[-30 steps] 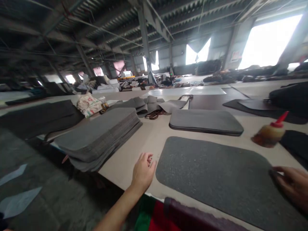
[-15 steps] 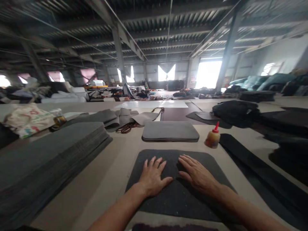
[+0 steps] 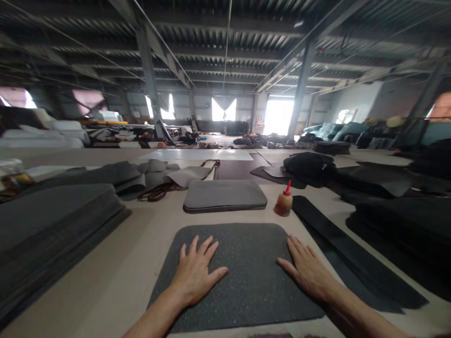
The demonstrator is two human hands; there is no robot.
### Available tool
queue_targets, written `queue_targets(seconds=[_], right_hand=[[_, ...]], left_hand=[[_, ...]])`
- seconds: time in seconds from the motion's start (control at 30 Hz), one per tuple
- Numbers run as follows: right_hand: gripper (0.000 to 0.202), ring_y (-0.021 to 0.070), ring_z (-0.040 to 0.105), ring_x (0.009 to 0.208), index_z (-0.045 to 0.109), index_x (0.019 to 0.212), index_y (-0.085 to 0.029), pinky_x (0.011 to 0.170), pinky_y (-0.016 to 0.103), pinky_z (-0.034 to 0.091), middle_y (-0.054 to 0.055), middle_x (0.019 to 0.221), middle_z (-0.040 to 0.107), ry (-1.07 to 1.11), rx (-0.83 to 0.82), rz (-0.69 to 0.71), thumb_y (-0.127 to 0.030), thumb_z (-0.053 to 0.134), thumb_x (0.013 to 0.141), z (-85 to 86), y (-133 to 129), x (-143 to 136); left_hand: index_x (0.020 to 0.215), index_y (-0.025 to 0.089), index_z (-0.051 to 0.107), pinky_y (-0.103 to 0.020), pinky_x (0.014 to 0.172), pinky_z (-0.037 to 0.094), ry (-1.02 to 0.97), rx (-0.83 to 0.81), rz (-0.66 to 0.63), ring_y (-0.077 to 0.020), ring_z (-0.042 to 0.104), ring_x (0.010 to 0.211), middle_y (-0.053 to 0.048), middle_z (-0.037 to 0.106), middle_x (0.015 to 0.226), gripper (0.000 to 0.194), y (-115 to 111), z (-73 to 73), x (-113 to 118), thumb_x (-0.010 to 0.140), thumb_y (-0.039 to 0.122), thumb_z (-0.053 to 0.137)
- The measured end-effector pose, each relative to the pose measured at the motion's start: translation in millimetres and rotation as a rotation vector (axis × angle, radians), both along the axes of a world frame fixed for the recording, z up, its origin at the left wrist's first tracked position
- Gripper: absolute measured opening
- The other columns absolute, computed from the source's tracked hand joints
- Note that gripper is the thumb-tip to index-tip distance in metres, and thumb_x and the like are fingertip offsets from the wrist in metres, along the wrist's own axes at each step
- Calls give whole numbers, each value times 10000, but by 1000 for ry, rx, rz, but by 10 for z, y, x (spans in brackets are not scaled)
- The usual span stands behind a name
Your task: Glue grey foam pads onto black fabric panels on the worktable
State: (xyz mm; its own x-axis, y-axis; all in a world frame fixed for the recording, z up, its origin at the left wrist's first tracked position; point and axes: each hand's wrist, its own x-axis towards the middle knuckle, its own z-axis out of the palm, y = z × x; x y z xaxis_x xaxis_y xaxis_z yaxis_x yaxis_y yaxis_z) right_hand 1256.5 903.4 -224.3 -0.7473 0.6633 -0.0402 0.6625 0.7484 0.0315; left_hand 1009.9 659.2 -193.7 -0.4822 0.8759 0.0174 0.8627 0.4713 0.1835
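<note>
A dark grey speckled sheet (image 3: 243, 277) with rounded corners lies flat in front of me. On its left part rests my left hand (image 3: 197, 272), palm down with the fingers spread. My right hand (image 3: 306, 267) lies at the sheet's right edge, thumb apart from the other fingers. Neither hand holds anything. Just beyond the sheet is a small stack of grey rounded panels (image 3: 225, 195). To the right of that stack stands a bottle (image 3: 283, 203) with a red nozzle.
A tall pile of grey sheets (image 3: 63, 220) fills the left side of the table (image 3: 141, 253). Long dark strips (image 3: 352, 249) lie on the right, beside dark stacked material (image 3: 405, 230). Grey scraps (image 3: 155, 176) and a black bundle (image 3: 310, 164) are farther back.
My hands have moved apart, the left toward the sheet's left side and the right to its right edge. The view has turned right, so the surroundings appear farther left.
</note>
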Motion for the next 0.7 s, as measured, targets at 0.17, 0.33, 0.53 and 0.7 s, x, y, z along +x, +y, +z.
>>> queue_targets(seconds=[0.17, 0.33, 0.53, 0.7], right_hand=[[820, 335, 136, 1501, 310, 1548, -41, 1224, 565, 146, 162, 1604, 183, 13, 34, 19, -641, 292, 990, 141, -144, 204], [893, 340, 75, 1489, 169, 1576, -176, 1197, 594, 136, 93, 1607, 51, 47, -266, 400, -747, 398, 929, 336, -612, 466], [780, 451, 305, 1381, 277, 1531, -228, 1045, 674, 382, 153, 1539, 243, 81, -178, 594, -470, 635, 882, 99, -707, 590], [590, 386, 504, 1263, 434, 1482, -341, 937, 521, 555, 89, 1460, 418, 91, -99, 699, -292, 594, 916, 242, -718, 686]], left_hand=[[1523, 244, 396, -650, 1200, 164, -19, 29, -3, -365, 191, 1506, -51, 242, 1640, 743, -139, 64, 6, 913, 660, 474], [1559, 344, 288, -670, 1190, 189, 4, 7, -306, -376, 181, 1510, -60, 223, 1643, 889, -806, -69, 36, 829, 804, 500], [1584, 394, 146, -582, 1112, 407, 326, 154, -479, -391, 355, 1438, -76, 363, 1583, 816, -1358, -786, -191, 922, 557, 595], [1570, 427, 171, -504, 1104, 440, 417, 160, -483, -340, 412, 1414, -47, 429, 1547, 733, -1465, -1046, -303, 965, 379, 582]])
